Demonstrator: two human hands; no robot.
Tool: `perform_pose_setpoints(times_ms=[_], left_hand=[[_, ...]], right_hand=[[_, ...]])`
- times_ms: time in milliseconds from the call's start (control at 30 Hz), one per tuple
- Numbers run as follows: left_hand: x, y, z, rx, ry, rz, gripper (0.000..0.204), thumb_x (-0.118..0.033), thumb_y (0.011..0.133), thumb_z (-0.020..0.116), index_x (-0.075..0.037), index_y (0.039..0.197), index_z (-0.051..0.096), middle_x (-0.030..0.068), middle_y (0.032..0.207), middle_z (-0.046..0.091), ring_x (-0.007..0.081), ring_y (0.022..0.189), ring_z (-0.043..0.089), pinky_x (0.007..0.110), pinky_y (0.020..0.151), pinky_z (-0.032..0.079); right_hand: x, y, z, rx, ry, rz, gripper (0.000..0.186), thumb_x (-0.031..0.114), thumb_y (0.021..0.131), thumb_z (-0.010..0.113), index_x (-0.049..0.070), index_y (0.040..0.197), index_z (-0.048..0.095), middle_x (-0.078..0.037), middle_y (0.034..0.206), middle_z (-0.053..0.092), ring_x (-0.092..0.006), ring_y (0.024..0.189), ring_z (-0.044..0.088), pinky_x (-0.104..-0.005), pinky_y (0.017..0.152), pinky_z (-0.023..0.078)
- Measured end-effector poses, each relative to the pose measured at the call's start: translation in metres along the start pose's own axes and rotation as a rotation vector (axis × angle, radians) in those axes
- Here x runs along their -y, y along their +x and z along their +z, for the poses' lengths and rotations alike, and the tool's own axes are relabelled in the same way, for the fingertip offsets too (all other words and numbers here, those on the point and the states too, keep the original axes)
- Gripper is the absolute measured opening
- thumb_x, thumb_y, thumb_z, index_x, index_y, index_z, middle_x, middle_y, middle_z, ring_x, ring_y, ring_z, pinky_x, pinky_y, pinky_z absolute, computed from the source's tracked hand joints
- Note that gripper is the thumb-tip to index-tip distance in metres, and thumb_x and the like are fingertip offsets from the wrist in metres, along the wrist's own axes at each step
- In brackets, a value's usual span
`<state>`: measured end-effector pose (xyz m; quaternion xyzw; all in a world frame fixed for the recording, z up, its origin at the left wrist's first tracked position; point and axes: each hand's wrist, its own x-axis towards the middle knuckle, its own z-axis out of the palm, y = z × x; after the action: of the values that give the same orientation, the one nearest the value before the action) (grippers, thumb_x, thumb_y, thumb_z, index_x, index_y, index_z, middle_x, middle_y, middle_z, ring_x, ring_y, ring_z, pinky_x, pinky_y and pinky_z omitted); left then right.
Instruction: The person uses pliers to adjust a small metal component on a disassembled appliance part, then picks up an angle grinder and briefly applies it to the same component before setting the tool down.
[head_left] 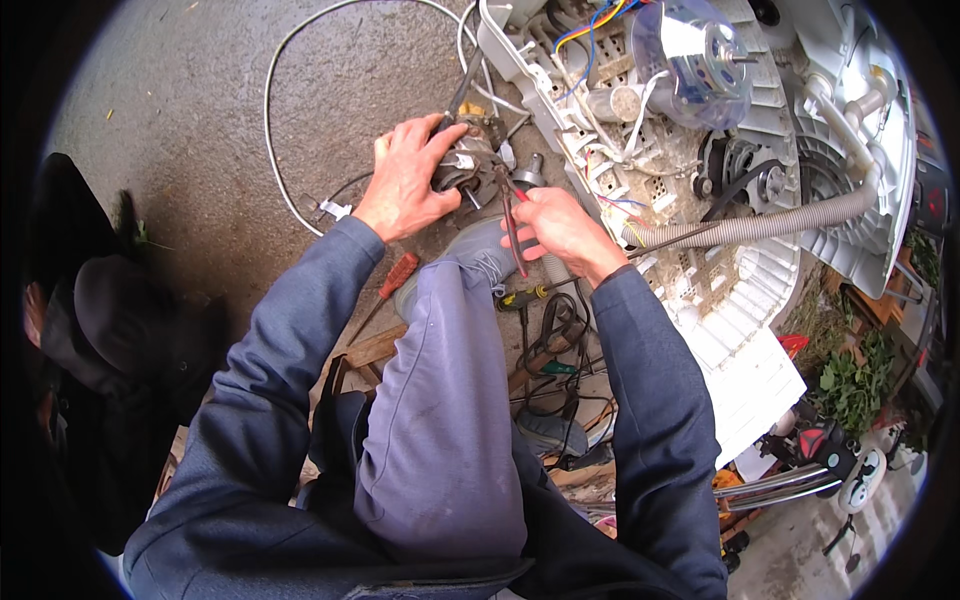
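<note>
Your left hand (405, 180) is clamped over the top of a small rusty motor (468, 165) that sits on the concrete ground (200, 120), fingers curled around its housing; your right hand (560, 232), just right of the motor, is closed around the red-handled pliers (512, 222), whose nose points up toward the motor's near end; whether the nose actually touches the motor I cannot tell. Right of the motor and almost against it lies the overturned white appliance base (760, 270), its ribbed underside facing you; a clear-shrouded fan motor (695, 60) sits in that base, farther from you than the small motor; a grey corrugated hose (780, 225) runs across the base, well right of the motor. A white cable (275, 110) loops over the ground left of the motor; a red-handled screwdriver (395, 280) lies below the motor, beside your left sleeve; your grey-trousered knee (450, 400) rises directly below the motor, between both forearms.
</note>
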<state>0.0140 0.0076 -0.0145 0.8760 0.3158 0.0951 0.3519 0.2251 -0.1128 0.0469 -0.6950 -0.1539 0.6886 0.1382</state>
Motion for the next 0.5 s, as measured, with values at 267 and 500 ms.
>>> perform_pose_setpoints(times_ms=[267, 500], left_hand=[[-0.003, -0.001, 0.0, 0.011, 0.01, 0.002, 0.084, -0.025, 0.069, 0.076, -0.012, 0.148, 0.054, 0.0214, 0.15, 0.048, 0.0392, 0.14, 0.043, 0.056, 0.116, 0.03], [-0.003, -0.001, -0.001, 0.02, 0.012, -0.005, 0.085, -0.023, 0.068, 0.075, -0.012, 0.15, 0.052, 0.0216, 0.152, 0.047, 0.0392, 0.142, 0.042, 0.055, 0.117, 0.029]], right_hand=[[-0.002, 0.011, 0.002, -0.097, -0.462, -0.126, 0.028, 0.019, 0.096, 0.054, -0.005, 0.093, 0.068, -0.013, 0.087, 0.073, -0.0249, 0.087, 0.073, -0.0418, 0.074, 0.054], [0.005, 0.004, 0.008, -0.148, -0.503, -0.15, 0.03, 0.02, 0.094, 0.055, -0.008, 0.094, 0.067, -0.022, 0.093, 0.071, -0.0334, 0.092, 0.071, -0.0474, 0.082, 0.054]])
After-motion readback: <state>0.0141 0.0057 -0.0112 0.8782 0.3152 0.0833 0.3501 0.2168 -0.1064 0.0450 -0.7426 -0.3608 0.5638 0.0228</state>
